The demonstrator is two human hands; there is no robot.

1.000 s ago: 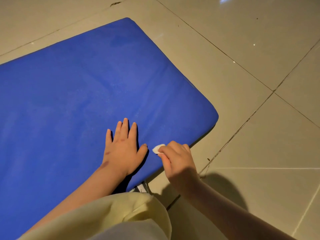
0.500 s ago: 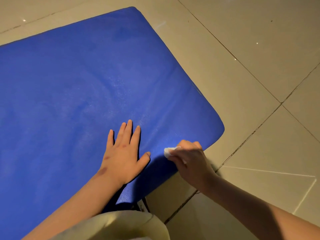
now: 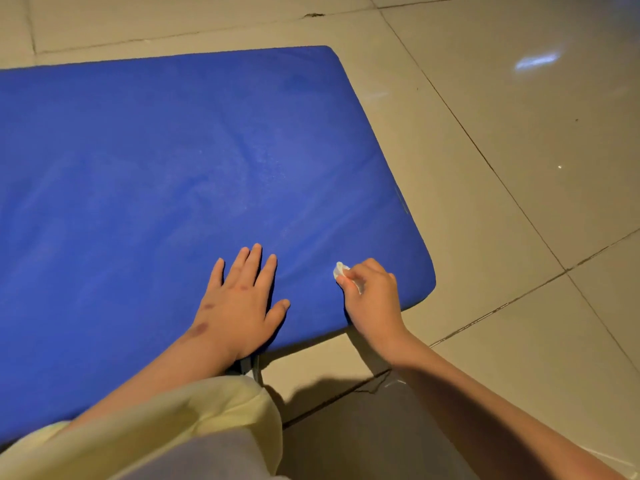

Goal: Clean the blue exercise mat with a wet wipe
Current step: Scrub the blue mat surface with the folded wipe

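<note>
Exercise mat point(image 3: 173, 161) under left hand point(image 3: 239, 306); wet wipe point(image 3: 339, 270), seemingly, in right hand point(image 3: 372, 297)

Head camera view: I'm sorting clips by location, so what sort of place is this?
Likely an indoor room, perhaps a home or gym: a blue exercise mat lies on glossy beige floor tiles showing a light reflection.

Matt, faintly grained blue foam mat point(image 3: 173, 168); glossy, reflective beige floor tiles point(image 3: 519, 133); soft white wipe point(image 3: 340, 270).
</note>
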